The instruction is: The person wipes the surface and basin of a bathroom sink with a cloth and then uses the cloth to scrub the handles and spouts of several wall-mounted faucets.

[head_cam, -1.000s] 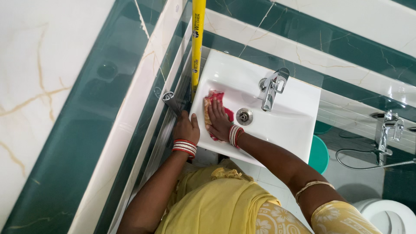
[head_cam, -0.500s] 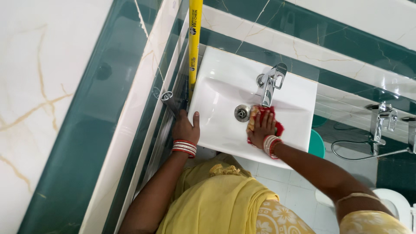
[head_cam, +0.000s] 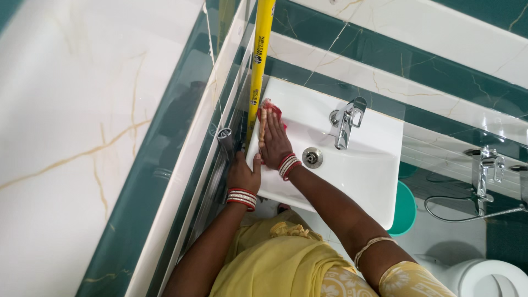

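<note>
1. While the white washbasin (head_cam: 352,165) is mid-wipe, its left rim looks to be the part in hand.
2. Right hand (head_cam: 273,142) lies flat, fingers together, pressing the red cloth (head_cam: 270,108) there.
3. Left hand (head_cam: 245,173) grips the basin's near-left corner; the next stroke probably needs that bracing.

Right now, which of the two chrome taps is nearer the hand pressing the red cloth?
The chrome tap on the white basin, beside the right hand and red cloth. The other chrome tap is wall-mounted, far right.
</note>
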